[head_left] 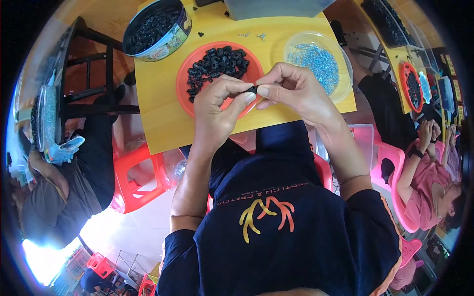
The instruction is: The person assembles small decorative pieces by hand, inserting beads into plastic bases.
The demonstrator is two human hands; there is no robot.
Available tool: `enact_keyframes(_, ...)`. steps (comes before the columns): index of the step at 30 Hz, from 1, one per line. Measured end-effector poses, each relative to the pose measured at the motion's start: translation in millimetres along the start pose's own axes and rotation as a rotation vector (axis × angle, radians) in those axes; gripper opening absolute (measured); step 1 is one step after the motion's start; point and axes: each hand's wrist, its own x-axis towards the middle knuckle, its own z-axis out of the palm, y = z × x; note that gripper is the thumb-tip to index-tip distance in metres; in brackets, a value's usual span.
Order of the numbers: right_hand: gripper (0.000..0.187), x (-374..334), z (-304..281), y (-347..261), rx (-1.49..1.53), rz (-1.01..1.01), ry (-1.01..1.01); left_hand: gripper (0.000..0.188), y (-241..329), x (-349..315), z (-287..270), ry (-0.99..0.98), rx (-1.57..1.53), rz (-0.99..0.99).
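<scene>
Between the fingertips of both hands is a small black plastic part [253, 90], mostly covered by the fingers. My left hand [222, 106] pinches it from the left, thumb and index finger pressed together. My right hand [289, 89] meets it from the right with thumb and forefinger closed. Just beyond the left hand sits a red-orange plate [185, 66] heaped with black ribbed plastic parts [217, 64]. To the right, behind my right hand, stands a clear round tub [348, 81] with many small shiny bluish metal pieces [318, 61].
At the far left of the yellow table [163, 128] stands a round tin [173, 42] full of black parts. A grey bin [276, 7] lines the far edge. Small metal pieces [260, 36] lie loose. Red stools [136, 177] and seated people [427, 182] flank me.
</scene>
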Motion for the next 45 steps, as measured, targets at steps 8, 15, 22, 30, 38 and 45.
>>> enact_keyframes(8, 0.007, 1.2, -4.0, 7.0, -0.215, -0.159, -0.025, 0.011, 7.4, 8.8, -4.6, -0.101, 0.133, 0.011)
enact_keyframes(15, 0.015, 3.7, -10.3, -3.5, -0.137, -0.094, -0.028, 0.013, -4.7, 8.1, 1.6, -0.064, -0.017, 0.049)
enact_keyframes(22, 0.022, 3.9, -15.8, -21.9, -0.728, -0.062, -0.101, 0.013, 3.8, 10.1, 1.4, -0.061, 0.003, 0.050)
enact_keyframes(30, 0.024, 6.8, -14.8, -40.1, -1.225, -0.350, -0.392, 0.013, 18.6, 10.2, -7.1, -0.212, 0.222, 0.122)
enact_keyframes(38, 0.022, 10.6, -8.6, -36.7, -1.332, -0.553, -0.378, 0.012, 19.5, 17.1, -15.2, -0.240, 0.152, 0.061)
enact_keyframes(45, 0.015, 23.4, -20.2, -43.4, -1.102, -0.430, -0.542, 0.013, 15.6, 16.0, -10.1, -0.239, 0.189, 0.146)
